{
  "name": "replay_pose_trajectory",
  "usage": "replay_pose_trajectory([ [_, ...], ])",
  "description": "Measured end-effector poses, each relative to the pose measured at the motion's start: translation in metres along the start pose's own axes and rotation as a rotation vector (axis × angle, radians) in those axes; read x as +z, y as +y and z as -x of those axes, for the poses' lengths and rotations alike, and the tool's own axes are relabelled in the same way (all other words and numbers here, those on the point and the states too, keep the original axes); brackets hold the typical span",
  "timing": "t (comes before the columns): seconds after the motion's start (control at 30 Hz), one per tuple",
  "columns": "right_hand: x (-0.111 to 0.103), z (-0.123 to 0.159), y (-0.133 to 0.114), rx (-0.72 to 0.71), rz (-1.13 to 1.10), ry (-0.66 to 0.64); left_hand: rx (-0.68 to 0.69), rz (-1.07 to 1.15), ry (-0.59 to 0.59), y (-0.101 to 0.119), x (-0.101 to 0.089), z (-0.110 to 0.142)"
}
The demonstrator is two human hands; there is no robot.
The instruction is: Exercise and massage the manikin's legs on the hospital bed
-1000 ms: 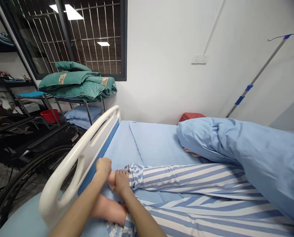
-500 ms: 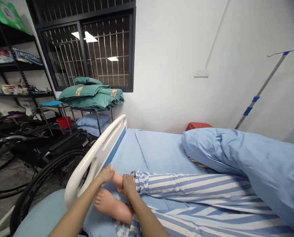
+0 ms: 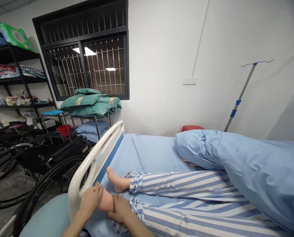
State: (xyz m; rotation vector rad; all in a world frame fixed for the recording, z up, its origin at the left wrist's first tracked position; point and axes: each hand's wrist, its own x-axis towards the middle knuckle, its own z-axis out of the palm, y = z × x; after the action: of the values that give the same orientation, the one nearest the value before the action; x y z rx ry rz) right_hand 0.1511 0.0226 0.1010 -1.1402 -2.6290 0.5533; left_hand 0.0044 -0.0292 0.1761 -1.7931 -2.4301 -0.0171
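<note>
Left hand (image 3: 90, 199) and right hand (image 3: 119, 209) grip a bare ankle (image 3: 105, 202)
Fingers spread around it from both sides, beside a striped pyjama cuff (image 3: 136, 210) (the other foot (image 3: 116, 179) lies just beyond, on the blue bed sheet (image 3: 152, 151)).

The bottom edge of the view cuts off both forearms (image 3: 74, 229). The left hand (image 3: 89, 199) and right hand (image 3: 119, 209) hide the foot end of the nearer leg (image 3: 105, 202). A blue quilt (image 3: 245, 164) hides the lying person's upper body, with only some fingers (image 3: 188, 161) showing, and it partly blocks a red object (image 3: 192, 128). Things on the metal shelves (image 3: 18, 79) are too small to make out, and the left edge cuts off a wheelchair (image 3: 50, 161).
</note>
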Motion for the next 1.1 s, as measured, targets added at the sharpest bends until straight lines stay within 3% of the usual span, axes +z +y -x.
replay_pose_trajectory([
  [0.07, 0.004, 0.001, -0.004, 0.070, 0.072, -0.044, 0.014, -0.119, -0.090, 0.004, -0.013, -0.006],
  [0.17, 0.007, 0.001, -0.008, 0.075, 0.147, -0.007, 0.015, -0.163, -0.144, 0.013, -0.024, -0.023],
  [0.3, 0.009, -0.003, -0.008, 0.061, 0.170, -0.043, 0.034, -0.170, -0.159, 0.026, -0.020, -0.039],
  [0.47, 0.019, -0.009, -0.004, 0.079, 0.172, -0.048, 0.057, -0.164, -0.170, 0.031, -0.007, -0.042],
  [0.6, 0.023, -0.009, -0.004, 0.066, 0.192, -0.035, -0.003, -0.139, -0.100, 0.026, -0.001, -0.040],
  [0.8, 0.018, -0.009, -0.005, 0.070, 0.206, -0.022, -0.198, -0.099, 0.056, 0.024, 0.006, -0.029],
  [0.97, 0.018, -0.007, -0.005, 0.062, 0.182, 0.002, -0.449, 0.118, 0.164, 0.025, 0.020, -0.010],
  [1.1, 0.016, -0.004, -0.006, 0.063, 0.172, 0.014, -0.489, 0.210, 0.212, 0.023, 0.027, -0.002],
])
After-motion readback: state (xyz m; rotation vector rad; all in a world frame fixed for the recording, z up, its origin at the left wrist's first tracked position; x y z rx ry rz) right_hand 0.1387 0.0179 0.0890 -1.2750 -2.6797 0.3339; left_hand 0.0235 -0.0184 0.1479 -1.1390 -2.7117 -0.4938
